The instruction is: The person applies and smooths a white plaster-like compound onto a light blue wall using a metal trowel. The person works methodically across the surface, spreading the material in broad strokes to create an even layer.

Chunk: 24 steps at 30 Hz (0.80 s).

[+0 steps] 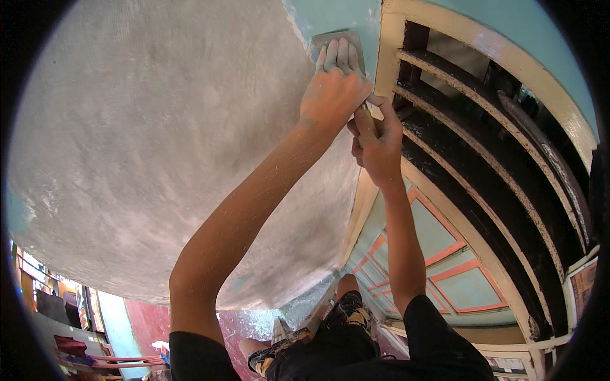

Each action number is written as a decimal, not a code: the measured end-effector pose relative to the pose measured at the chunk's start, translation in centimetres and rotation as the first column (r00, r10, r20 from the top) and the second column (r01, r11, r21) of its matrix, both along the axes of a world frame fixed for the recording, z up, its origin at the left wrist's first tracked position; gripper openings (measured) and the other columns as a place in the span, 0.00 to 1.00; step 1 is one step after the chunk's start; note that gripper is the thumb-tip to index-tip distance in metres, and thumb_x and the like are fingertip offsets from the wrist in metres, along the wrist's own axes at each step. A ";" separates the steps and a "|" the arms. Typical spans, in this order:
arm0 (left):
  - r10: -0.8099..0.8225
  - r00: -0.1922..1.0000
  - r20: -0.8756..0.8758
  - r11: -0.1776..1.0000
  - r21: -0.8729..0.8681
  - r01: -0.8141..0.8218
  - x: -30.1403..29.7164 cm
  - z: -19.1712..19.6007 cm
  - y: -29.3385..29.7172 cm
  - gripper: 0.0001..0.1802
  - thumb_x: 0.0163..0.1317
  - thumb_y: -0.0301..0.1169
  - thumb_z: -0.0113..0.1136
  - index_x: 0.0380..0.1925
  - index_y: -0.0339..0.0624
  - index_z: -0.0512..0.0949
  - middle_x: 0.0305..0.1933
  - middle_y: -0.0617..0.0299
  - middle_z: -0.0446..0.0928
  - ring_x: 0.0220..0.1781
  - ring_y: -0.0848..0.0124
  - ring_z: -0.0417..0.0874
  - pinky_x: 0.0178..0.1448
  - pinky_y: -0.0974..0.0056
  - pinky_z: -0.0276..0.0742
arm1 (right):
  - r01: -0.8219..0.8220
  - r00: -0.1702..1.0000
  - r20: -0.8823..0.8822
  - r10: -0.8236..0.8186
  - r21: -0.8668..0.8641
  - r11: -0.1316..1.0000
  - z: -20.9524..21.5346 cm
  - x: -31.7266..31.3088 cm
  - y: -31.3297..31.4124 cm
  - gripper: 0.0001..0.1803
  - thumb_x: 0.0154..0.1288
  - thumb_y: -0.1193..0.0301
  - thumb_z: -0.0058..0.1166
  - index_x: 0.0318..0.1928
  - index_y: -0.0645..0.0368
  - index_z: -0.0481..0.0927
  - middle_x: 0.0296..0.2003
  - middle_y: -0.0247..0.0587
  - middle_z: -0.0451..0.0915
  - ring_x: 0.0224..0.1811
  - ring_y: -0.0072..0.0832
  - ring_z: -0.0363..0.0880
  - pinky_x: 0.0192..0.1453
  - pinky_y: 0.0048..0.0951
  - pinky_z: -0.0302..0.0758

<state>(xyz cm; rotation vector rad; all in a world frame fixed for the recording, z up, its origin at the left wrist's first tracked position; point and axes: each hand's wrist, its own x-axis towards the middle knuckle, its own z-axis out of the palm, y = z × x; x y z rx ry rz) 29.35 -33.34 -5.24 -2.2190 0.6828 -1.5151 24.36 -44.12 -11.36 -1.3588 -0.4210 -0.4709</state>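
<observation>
My left hand (335,89) reaches up to the wall, its fingers stretched out and lying flat on the grey blade of a putty knife (351,39). The blade rests against the blue paint, close to the door frame. Just below, my right hand (380,149) is closed around the knife's handle, which is mostly hidden by my fingers. Pale dust coats the fingers of both hands. Grey, smeared plaster covers most of the wall (178,127) to the left, ending in a ragged edge beside the blue paint.
A cream frame (389,44) with dark slatted openings (470,127) curves along the right. Lower down stands a blue-green panelled door (467,286) with orange trim. Red pipes or rails (121,363) and cluttered household things lie at the lower left.
</observation>
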 end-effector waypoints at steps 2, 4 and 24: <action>0.006 1.000 -0.027 0.999 -0.048 -0.008 -0.4 0.2 -0.6 0.30 0.51 0.23 0.64 0.55 0.19 0.71 0.62 0.31 0.71 0.65 0.47 0.75 0.65 0.57 0.75 | -0.007 1.000 0.010 0.007 -0.046 0.999 0.6 0.1 -0.8 0.12 0.73 0.71 0.50 0.53 0.61 0.71 0.21 0.33 0.75 0.15 0.14 0.66 0.15 0.20 0.60; 0.020 1.000 0.004 0.997 -0.078 -0.020 -0.4 0.4 -0.9 0.31 0.50 0.23 0.65 0.55 0.17 0.71 0.60 0.30 0.72 0.64 0.46 0.76 0.65 0.56 0.75 | -0.005 1.000 -0.021 0.004 -0.072 0.997 1.5 -0.2 -1.1 0.12 0.73 0.71 0.50 0.52 0.61 0.71 0.21 0.33 0.75 0.15 0.13 0.66 0.16 0.20 0.60; -0.055 0.998 0.011 0.971 -0.232 0.056 0.6 4.5 -1.3 0.14 0.43 0.28 0.68 0.33 0.40 0.86 0.49 0.42 0.81 0.52 0.50 0.84 0.58 0.53 0.79 | 0.033 0.989 0.151 -0.008 -0.163 0.986 5.9 1.5 -2.1 0.12 0.70 0.71 0.54 0.50 0.63 0.74 0.22 0.33 0.75 0.18 0.15 0.68 0.19 0.22 0.63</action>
